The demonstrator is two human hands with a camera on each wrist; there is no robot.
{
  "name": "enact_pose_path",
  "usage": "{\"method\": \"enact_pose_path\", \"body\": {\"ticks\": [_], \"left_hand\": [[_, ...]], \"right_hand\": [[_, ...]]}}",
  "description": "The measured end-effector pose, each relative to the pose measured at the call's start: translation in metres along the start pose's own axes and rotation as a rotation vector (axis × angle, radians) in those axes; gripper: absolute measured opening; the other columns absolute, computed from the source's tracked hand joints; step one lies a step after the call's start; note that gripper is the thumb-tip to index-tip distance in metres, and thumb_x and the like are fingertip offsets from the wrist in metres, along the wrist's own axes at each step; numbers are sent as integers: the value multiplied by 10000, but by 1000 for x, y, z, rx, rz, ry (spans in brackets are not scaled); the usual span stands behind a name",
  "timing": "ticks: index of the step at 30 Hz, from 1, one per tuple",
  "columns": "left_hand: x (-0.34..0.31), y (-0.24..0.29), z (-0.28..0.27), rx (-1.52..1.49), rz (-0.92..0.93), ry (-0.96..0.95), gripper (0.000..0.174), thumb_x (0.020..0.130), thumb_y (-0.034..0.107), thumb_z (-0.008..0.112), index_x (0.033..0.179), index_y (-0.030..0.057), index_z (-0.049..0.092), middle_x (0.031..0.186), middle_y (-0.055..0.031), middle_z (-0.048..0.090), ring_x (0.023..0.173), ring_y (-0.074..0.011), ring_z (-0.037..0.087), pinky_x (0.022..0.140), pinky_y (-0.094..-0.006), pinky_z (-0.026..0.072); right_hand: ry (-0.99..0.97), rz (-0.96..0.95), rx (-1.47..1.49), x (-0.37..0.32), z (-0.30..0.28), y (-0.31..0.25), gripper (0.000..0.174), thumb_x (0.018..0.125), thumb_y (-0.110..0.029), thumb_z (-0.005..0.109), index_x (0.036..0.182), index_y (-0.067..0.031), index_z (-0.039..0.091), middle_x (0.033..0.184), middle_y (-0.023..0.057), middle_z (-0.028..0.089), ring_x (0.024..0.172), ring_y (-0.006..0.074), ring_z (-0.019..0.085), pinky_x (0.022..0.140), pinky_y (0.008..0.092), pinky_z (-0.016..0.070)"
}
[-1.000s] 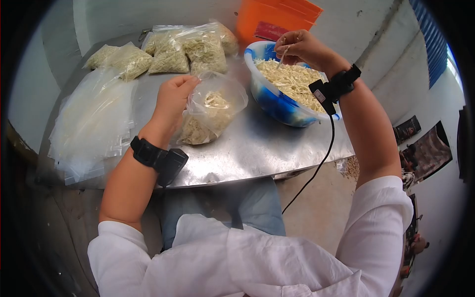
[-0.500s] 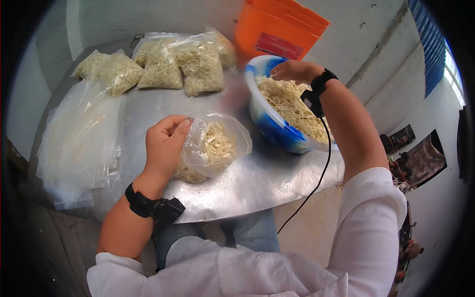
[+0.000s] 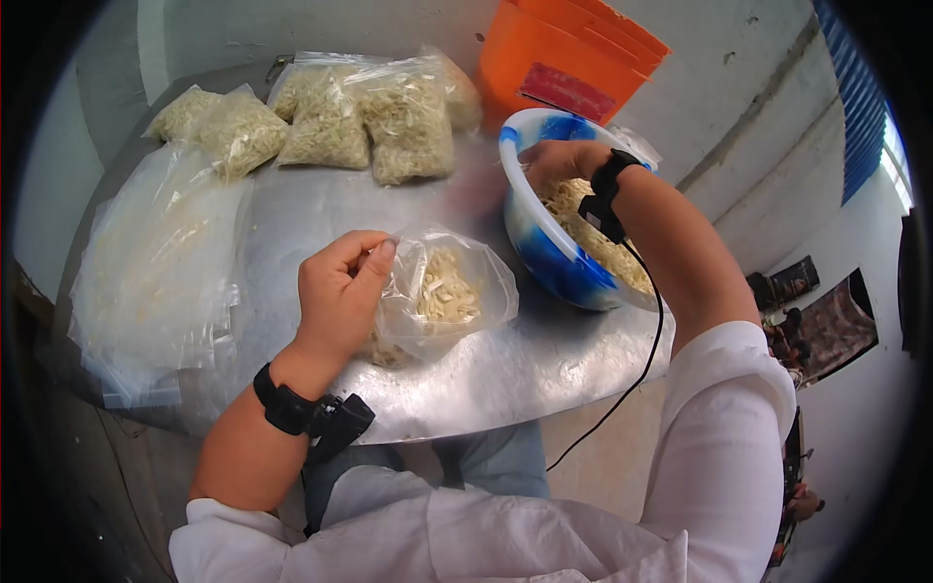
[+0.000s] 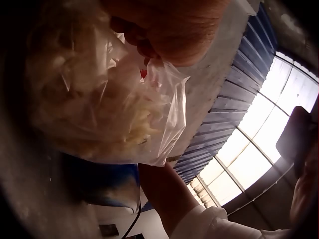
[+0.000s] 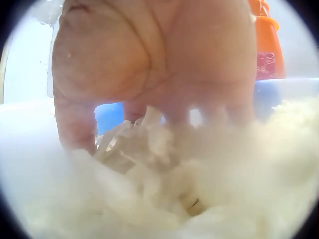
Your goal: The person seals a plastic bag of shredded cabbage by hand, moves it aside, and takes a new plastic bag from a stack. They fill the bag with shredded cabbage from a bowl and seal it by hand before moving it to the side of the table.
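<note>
In the head view my left hand [image 3: 340,291] pinches the rim of a clear plastic bag [image 3: 491,282] between thumb and fingers. The bag stands on the metal table with its mouth wide, and pale shredded strips [image 3: 447,287] fill its lower part. My right hand [image 3: 564,163] reaches into a blue-and-white bowl [image 3: 549,248] heaped with the same strips. The right wrist view shows that hand's fingers pointing down into the shreds [image 5: 164,194], the thumb [image 5: 75,124] apart from them and strips in between. Its fingertips are buried.
Several filled zip bags [image 3: 403,117] stand at the back of the table [image 3: 301,209]. Flat, unfilled bags [image 3: 155,262] lie stacked at the left. An orange container [image 3: 573,58] is behind the bowl, against the wall. A cable [image 3: 632,374] hangs from the right wrist camera.
My right hand has come down from above the bowl into the shreds. The left hand keeps its pinch on the bag, whose mouth now faces up more and shows the strips inside.
</note>
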State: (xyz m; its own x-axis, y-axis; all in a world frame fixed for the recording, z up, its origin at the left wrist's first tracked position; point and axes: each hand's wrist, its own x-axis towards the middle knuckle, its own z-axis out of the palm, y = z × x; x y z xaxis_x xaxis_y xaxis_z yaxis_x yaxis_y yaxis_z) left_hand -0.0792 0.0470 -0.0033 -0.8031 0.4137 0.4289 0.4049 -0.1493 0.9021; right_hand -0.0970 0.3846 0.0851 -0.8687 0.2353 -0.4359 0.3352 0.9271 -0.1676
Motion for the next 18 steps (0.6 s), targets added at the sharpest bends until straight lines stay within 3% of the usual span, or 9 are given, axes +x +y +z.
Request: {"method": "enact_pose_path", "body": {"ticks": [2, 5, 7, 12, 13, 14, 18], "left_hand": [[1, -1, -1, 24, 1, 21, 175, 844, 155, 602, 869, -15, 635, 580, 20, 526, 542, -33, 434, 501, -193, 362], [1, -3, -2, 9, 32, 35, 184, 845, 166, 600, 868, -13, 635, 585, 12, 546, 544, -36, 451, 507, -197, 372], [2, -4, -2, 18, 43, 40, 189, 845, 171, 599, 868, -12, 636, 591, 6, 558, 546, -38, 461, 510, -200, 378], [2, -6, -2, 33, 58, 52, 191, 842, 179, 601, 869, -6, 638, 607, -11, 584, 554, -48, 485, 522, -210, 392], [2, -7, -1, 30, 42, 39, 179, 851, 164, 597, 877, -8, 637, 649, 22, 560, 583, -29, 453, 527, -189, 365], [2, -7, -1, 28, 27, 25, 167, 859, 149, 593, 885, -10, 636, 690, 56, 537, 611, -11, 422, 533, -169, 337], [2, -6, -1, 19, 37, 30, 172, 859, 155, 592, 881, -9, 636, 689, 56, 537, 613, -12, 425, 535, -168, 337]], "right_hand": [[53, -53, -54, -9, 5, -4, 504, 689, -241, 639, 1162, -85, 563, 1080, 98, 592, 1021, 223, 534, 887, 298, 389], [-88, -123, -92, -47, 3, -25, 462, 661, -174, 662, 1101, -58, 584, 1005, 105, 615, 976, 208, 550, 847, 286, 408], [24, -209, -129, -62, 9, -26, 428, 641, -129, 682, 1053, -46, 602, 994, 120, 609, 955, 215, 560, 828, 292, 426], [180, -404, -266, -94, 22, -17, 472, 617, -106, 681, 1083, -103, 606, 1041, 152, 591, 969, 289, 566, 850, 336, 429], [194, -445, -260, -100, 25, -19, 458, 620, -77, 668, 1074, -100, 608, 1028, 157, 590, 969, 299, 562, 860, 344, 425], [181, -427, -271, -105, 27, -21, 491, 624, -37, 651, 1105, -111, 586, 1041, 149, 582, 1006, 310, 549, 889, 357, 415], [105, -419, -352, -113, 28, -22, 554, 618, -16, 666, 1146, -140, 555, 1062, 140, 573, 1043, 323, 532, 902, 358, 411]]}}
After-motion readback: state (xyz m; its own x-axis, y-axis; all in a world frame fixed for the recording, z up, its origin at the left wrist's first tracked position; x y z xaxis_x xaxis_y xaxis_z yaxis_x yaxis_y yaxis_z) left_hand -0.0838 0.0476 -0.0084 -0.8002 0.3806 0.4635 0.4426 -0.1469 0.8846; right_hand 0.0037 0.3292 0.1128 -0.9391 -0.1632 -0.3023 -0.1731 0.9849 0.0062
